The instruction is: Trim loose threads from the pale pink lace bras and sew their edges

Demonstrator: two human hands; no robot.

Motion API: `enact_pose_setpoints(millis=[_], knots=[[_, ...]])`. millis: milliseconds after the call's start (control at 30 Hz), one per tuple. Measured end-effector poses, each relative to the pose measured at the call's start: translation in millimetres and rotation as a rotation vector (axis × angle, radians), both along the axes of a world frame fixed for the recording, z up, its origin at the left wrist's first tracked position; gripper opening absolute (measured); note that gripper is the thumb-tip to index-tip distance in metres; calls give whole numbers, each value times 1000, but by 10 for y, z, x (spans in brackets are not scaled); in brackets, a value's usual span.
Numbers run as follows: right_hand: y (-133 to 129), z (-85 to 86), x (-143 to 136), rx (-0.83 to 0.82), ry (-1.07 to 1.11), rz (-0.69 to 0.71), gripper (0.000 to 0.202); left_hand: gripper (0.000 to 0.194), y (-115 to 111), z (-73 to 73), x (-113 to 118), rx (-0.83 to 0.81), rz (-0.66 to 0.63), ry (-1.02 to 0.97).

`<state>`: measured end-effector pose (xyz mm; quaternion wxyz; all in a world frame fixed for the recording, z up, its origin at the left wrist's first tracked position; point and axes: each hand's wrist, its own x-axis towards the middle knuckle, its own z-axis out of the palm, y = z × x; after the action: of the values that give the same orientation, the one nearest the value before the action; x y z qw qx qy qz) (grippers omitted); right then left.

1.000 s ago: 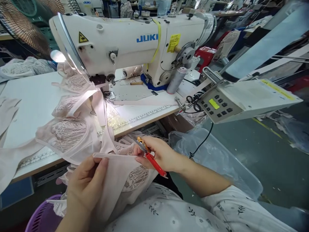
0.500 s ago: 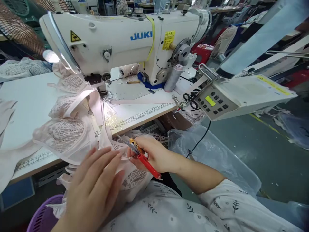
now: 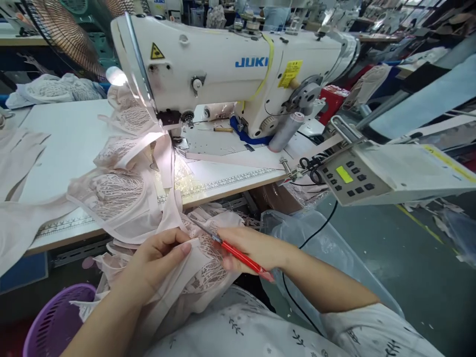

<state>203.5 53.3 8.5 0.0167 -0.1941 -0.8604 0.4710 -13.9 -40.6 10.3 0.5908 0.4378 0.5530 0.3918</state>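
Observation:
Pinched between thumb and fingers of my left hand (image 3: 158, 263) is the edge of a pale pink lace bra (image 3: 208, 263) that hangs over my lap. My right hand (image 3: 249, 248) is closed around red-handled scissors (image 3: 241, 255), their blades pointing up and left across the lace. Its fingers also lie against the bra, partly hidden behind the scissors. More pink bra pieces (image 3: 115, 196) spread over the table edge, linked in a chain that leads up to the needle area of the white sewing machine (image 3: 223, 64).
A control box (image 3: 360, 171) juts out at the right, beside a grey thread cone (image 3: 286, 133). A clear plastic bin (image 3: 345, 258) stands on the floor below. The purple basket (image 3: 55, 317) is at lower left. A fan (image 3: 74, 34) stands behind the table (image 3: 74, 129).
My left hand has gone from hovering with fingers extended to pinching the bra's edge. The scissors have turned in my right hand, which has shifted slightly right. The view has swung left.

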Motion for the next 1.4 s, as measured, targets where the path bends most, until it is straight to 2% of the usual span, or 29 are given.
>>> enact_pose_setpoints(millis=[100,200,433,733,833,933,1033,1133,1200,1300,1400], knots=[[-6,-82,64,96,-132,109,44,26,17,-23,10,-27,56,-27],[-43,-75,82,143,-201,122,45,26,17,-24,34,-26,106,60],[-114,115,22,178,-324,7,44,26,-7,19,69,-27,141,213],[-139,221,-18,118,-408,-72,42,28,-18,24,69,-39,165,169],[-148,192,-26,65,-405,-124,42,29,-16,34,61,-34,149,168],[-135,80,0,-15,-337,-193,44,27,-7,75,60,-5,146,183],[-122,-4,24,-53,-136,-293,47,27,-5,113,66,12,155,193],[-151,29,-16,-77,62,-394,46,26,-11,126,80,14,197,196],[-194,87,-86,-91,141,-404,44,26,-20,122,87,8,212,183],[-260,135,-218,-82,187,-391,44,27,-38,112,88,6,199,180],[-297,115,-323,-54,181,-405,45,27,-57,97,79,7,172,167]])
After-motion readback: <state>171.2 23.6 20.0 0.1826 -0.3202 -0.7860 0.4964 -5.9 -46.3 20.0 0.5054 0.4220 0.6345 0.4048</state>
